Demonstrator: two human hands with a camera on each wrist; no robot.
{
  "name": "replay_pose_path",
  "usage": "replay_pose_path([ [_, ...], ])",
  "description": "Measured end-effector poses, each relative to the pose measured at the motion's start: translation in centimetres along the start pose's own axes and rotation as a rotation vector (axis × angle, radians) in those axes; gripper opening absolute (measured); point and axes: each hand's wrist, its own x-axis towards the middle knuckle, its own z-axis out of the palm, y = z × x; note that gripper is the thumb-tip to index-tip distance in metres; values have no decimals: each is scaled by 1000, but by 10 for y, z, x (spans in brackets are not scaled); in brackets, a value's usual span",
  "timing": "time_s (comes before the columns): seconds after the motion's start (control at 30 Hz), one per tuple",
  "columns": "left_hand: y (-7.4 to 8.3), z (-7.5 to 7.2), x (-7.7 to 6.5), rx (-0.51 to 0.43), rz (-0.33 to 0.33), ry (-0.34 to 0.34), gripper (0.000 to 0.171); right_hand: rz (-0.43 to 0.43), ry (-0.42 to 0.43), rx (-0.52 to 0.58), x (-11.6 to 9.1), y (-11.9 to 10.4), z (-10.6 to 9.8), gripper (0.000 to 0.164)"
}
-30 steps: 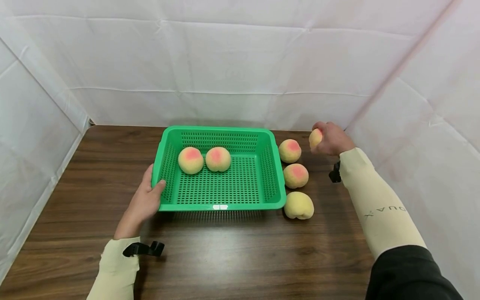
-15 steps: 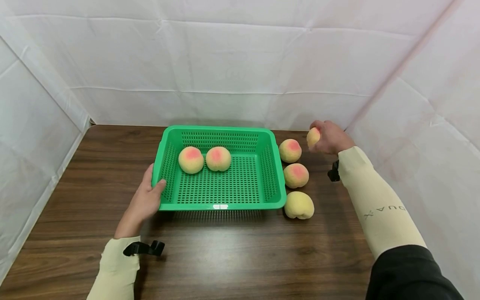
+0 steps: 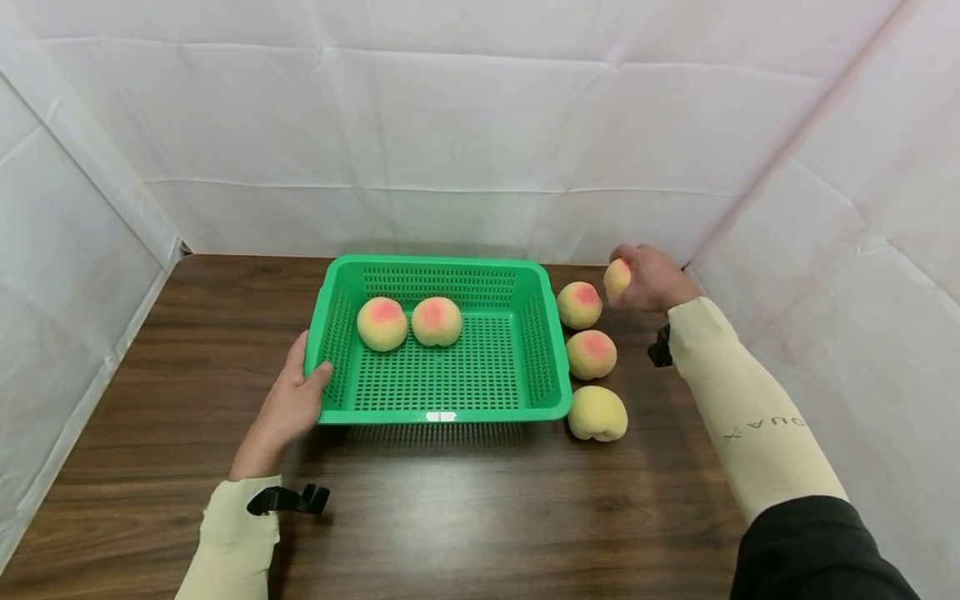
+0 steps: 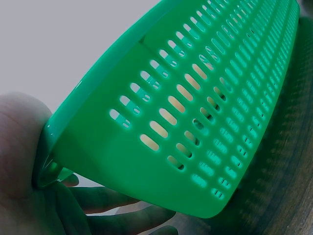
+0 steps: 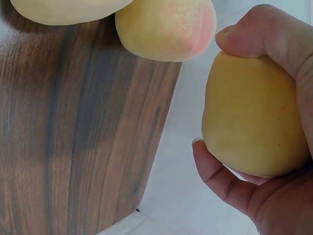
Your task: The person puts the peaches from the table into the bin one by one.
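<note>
Basket point(image 3: 495, 414), three peaches point(image 3: 591, 355) on table point(image 3: 480, 517).

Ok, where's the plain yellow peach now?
In the head view, the yellow peach lies on the table beside the near right corner of the green basket, with a pink-topped peach just beyond it.

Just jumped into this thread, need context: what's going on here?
A person's left hand grips the left side of a green basket, thumb over the rim. Two peaches sit inside, toward the back left. Three more peaches rest on the wooden table in a row along the basket's right side. The right hand holds another peach, just right of the farthest one in that row and outside the basket.
</note>
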Motion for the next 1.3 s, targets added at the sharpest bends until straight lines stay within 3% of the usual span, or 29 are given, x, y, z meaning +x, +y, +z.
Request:
replay_pose_path([
  [0.37,1,0,0,8,-10,4,61,11,2,-8,4,-9,-2,59],
  [0.63,1,0,0,11,-10,8,61,-53,37,-20,6,-19,-2,52],
  [1.3,1,1,0,7,5,4,61,-67,18,11,12,-43,-8,58],
])
